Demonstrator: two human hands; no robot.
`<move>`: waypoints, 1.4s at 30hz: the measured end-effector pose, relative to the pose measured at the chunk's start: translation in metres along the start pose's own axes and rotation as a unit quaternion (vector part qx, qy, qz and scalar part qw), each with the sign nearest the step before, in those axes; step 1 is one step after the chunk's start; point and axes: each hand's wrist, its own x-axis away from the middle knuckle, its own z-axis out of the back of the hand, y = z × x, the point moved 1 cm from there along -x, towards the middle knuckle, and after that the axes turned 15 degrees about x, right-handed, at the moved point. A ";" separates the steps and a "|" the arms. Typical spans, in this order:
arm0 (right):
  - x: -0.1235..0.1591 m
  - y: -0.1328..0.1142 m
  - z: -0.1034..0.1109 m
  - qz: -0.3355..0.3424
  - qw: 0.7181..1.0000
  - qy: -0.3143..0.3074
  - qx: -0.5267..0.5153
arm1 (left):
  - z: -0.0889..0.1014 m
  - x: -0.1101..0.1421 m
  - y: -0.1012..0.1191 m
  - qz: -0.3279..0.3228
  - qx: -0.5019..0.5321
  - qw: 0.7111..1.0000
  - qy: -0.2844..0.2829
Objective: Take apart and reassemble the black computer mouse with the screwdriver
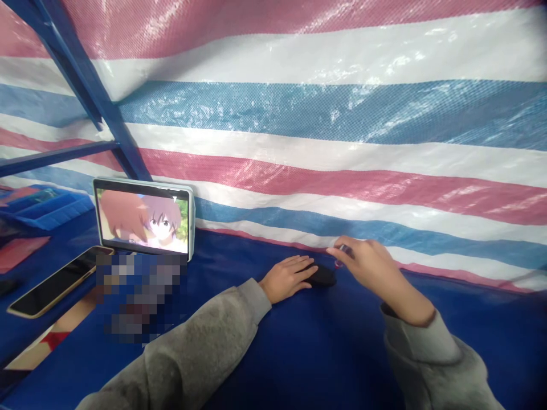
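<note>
Your left hand (291,279) is lying spread, fingers touching the dark object (325,277) on the blue worktop (277,364); your right hand (363,256) is pinching a small item (339,263) near it. That fingertip pinch is risking a drop if it loosens.

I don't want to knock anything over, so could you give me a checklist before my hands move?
1. Left hand touching the black object: ok, fingers on its edge.
2. Right hand gripping the small item: ok, pinched at the fingertips.
3. Small item clear of the black object: cannot tell.
4. Tablet standing: ok.
5. Phone away from both hands: ok, lying flat.
</note>
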 end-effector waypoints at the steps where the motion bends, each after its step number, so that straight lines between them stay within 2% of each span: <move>1: 0.000 0.000 -0.001 0.001 1.000 -0.002 -0.002 | 0.000 0.000 0.000 -0.002 -0.001 1.000 0.001; 7: -0.001 -0.002 -0.002 -0.028 0.999 -0.007 0.043 | -0.001 0.000 0.000 -0.002 0.000 1.000 -0.003; 19: 0.002 -0.001 0.003 0.003 0.997 0.030 0.076 | 0.001 0.000 0.001 -0.002 0.006 1.000 -0.004; 24: 0.002 -0.004 0.003 0.023 0.998 0.042 0.044 | 0.001 0.000 0.002 0.003 0.002 1.000 -0.002; 31: 0.000 -0.004 0.000 0.009 0.998 0.035 0.044 | 0.000 0.000 0.001 0.001 -0.003 1.000 -0.002; 35: -0.001 -0.001 0.000 0.003 0.999 0.010 0.030 | 0.001 0.000 0.001 0.000 -0.001 1.000 -0.003; 42: -0.001 -0.003 0.001 -0.018 0.998 0.004 0.060 | 0.002 0.000 0.003 -0.001 -0.002 1.000 0.004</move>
